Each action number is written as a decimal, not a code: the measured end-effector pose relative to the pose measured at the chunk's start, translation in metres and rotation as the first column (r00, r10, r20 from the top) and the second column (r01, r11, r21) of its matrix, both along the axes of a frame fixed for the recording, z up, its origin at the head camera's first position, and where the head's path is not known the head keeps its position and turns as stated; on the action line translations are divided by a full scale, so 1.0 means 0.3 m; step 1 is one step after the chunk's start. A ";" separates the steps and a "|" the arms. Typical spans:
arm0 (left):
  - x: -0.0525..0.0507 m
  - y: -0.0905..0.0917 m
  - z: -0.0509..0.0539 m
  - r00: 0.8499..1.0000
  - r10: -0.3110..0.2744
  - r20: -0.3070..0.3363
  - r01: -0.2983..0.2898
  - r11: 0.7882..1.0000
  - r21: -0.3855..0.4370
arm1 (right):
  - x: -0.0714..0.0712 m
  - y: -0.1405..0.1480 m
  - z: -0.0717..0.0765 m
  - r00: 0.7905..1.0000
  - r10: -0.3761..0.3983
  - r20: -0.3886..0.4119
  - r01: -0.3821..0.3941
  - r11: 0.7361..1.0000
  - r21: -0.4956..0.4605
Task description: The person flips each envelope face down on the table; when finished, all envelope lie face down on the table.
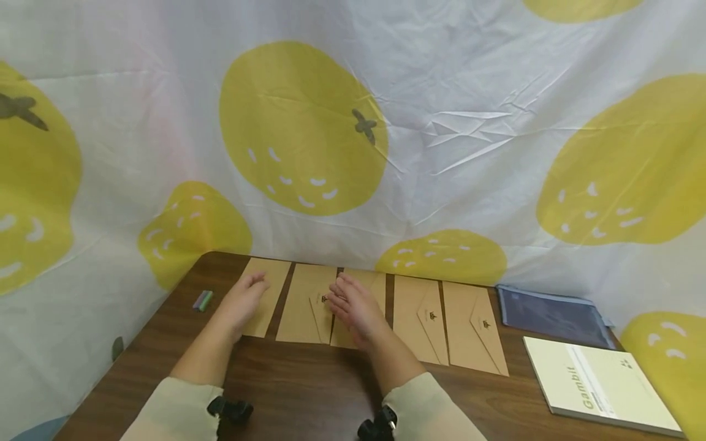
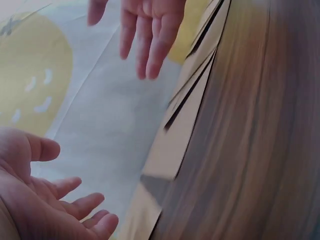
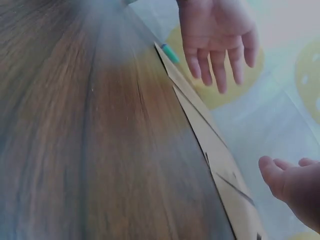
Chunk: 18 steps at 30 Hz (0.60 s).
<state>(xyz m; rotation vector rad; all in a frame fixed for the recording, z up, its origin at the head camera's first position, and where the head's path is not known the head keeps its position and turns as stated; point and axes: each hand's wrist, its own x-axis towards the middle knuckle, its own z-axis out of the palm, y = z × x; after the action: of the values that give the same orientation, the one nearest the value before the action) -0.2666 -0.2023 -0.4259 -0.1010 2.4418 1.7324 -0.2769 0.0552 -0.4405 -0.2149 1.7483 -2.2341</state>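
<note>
Several brown kraft-paper envelopes (image 1: 417,318) lie side by side in a row along the back of the wooden table. My left hand (image 1: 244,303) hovers over the leftmost envelope (image 1: 267,300), its palm turned inward and nothing in it. Above the middle envelope (image 1: 369,283) is my right hand (image 1: 358,312), also holding nothing and partly covering it. Both palms face each other with a gap between them. In the left wrist view my left hand (image 2: 45,195) has relaxed, spread fingers. The right wrist view shows my right hand (image 3: 300,187) partly, at the lower right.
Purple and green sticks, perhaps chalk (image 1: 205,301), lie left of the envelopes. At the right are a blue mesh pouch (image 1: 557,315) and a pale book titled "Gambit" (image 1: 601,386). A lemon-print curtain (image 1: 419,153) hangs behind the table (image 1: 298,392).
</note>
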 end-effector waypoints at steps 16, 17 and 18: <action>0.008 0.098 -0.034 0.994 -0.089 0.065 0.086 0.995 0.046 | -0.008 0.011 -0.044 0.993 0.025 0.113 -0.022 1.000 -0.022; 0.008 0.095 -0.038 0.993 -0.094 0.066 0.092 0.995 0.034 | -0.008 0.012 -0.046 0.993 0.032 0.111 -0.029 0.999 -0.032; 0.009 0.092 -0.041 0.993 -0.098 0.065 0.097 0.995 0.022 | -0.009 0.013 -0.050 0.993 0.039 0.110 -0.034 0.998 -0.043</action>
<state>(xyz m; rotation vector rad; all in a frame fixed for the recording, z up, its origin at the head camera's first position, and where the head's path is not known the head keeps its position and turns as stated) -0.2640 -0.1747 -0.4382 -0.0353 2.3421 1.6832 -0.2795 0.0591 -0.4554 -0.1285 1.6293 -2.2133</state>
